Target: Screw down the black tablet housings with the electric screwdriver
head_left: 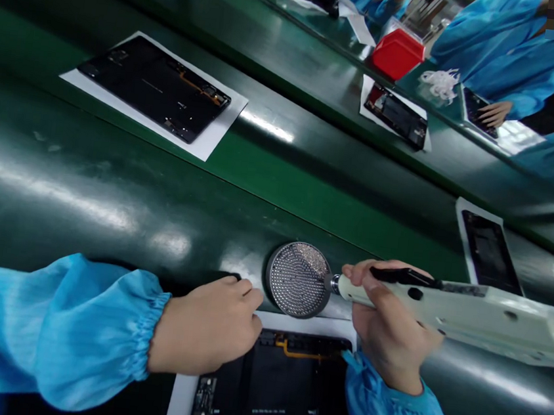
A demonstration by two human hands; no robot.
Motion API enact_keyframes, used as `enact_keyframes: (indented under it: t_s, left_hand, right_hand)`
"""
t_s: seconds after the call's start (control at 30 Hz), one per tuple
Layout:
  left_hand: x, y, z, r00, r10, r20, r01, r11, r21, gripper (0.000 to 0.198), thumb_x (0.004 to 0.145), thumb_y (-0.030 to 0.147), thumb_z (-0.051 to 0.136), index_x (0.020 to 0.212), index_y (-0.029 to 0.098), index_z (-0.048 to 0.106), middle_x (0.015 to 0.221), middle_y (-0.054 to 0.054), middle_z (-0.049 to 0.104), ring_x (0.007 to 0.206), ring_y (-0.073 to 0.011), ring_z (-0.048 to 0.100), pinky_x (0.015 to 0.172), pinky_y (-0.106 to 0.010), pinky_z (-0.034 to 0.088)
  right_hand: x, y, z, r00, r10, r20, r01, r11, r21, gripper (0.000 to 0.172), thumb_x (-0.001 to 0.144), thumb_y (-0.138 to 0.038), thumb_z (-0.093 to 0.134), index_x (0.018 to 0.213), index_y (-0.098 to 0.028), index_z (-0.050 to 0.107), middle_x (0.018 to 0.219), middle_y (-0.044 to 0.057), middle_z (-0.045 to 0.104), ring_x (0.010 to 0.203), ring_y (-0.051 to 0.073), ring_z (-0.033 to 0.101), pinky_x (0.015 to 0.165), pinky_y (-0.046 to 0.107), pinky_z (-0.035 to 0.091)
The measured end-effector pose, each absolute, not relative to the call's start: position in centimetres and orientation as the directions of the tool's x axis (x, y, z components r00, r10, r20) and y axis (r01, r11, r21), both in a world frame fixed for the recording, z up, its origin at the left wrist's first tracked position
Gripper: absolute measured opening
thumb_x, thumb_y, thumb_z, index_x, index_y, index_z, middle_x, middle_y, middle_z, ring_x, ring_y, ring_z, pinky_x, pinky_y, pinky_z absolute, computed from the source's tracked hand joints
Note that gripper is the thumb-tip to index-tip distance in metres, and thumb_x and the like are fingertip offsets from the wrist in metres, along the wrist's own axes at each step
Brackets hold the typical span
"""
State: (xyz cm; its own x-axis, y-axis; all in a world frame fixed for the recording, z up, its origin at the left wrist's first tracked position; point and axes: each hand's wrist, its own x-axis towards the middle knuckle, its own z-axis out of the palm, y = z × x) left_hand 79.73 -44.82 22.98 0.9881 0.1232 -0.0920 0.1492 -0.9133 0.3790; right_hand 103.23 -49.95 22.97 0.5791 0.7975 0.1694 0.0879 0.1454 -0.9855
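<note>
A pale electric screwdriver (483, 315) lies in the grip of my right hand (392, 332), with its thumb near the black lever. The tool's tip reaches the right side of a round dish (299, 281) whose surface is full of small holes, with loose tiny screws heaped at its upper right. My left hand (210, 326) is curled beside the dish's left edge; what its fingers hold, if anything, is hidden. Below both hands an opened tablet (282, 393) with an orange flex cable rests on a white sheet, partly covered by my left hand and right sleeve.
Another opened tablet (156, 86) on white paper lies at the upper left of the green bench. More stand to the right, one tablet (490, 250) near the tool. Across the bench are a red bin (398, 54), white strips (440, 84) and co-workers in blue sleeves.
</note>
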Motion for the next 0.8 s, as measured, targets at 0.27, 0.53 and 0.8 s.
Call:
enact_keyframes:
  t_s: [0.27,0.53,0.8]
  left_hand:
    - [80.0,-47.6,20.3,0.974,0.190,0.126,0.125,-0.906,0.405,0.003,0.083,0.008,0.062,0.084,0.011,0.062,0.086,-0.010,0.058,0.078,-0.0224,0.052,0.067,-0.034,0.051]
    - [81.7,-48.4,17.4,0.950,0.241,0.197,0.147,-0.906,0.396,0.015,0.096,0.011,0.050,0.092,0.008,0.064,0.089,-0.012,0.058,0.081,-0.0228,0.052,0.074,-0.035,0.052]
    - [82.7,-48.5,17.0,0.934,0.270,0.235,0.172,-0.914,0.366,0.021,0.100,0.015,0.052,0.083,0.011,0.063,0.084,-0.007,0.058,0.079,-0.0208,0.052,0.065,-0.032,0.045]
  right_hand:
    - [102.4,-51.8,25.8,0.603,0.760,0.241,0.112,0.219,-0.969,0.022,0.066,-0.016,0.077,0.086,-0.022,0.072,0.066,0.001,0.062,0.065,0.018,0.058,0.074,0.042,0.055]
    - [99.8,-55.5,25.0,0.337,0.916,0.216,0.053,0.211,-0.976,0.024,0.081,-0.015,0.073,0.101,-0.029,0.073,0.073,0.001,0.062,0.071,0.017,0.060,0.071,0.039,0.056]
    - [99.0,-55.5,23.7,0.291,0.931,0.221,0.025,0.224,-0.974,0.025,0.083,-0.010,0.070,0.103,-0.025,0.072,0.084,0.003,0.065,0.077,0.018,0.064,0.075,0.039,0.057]
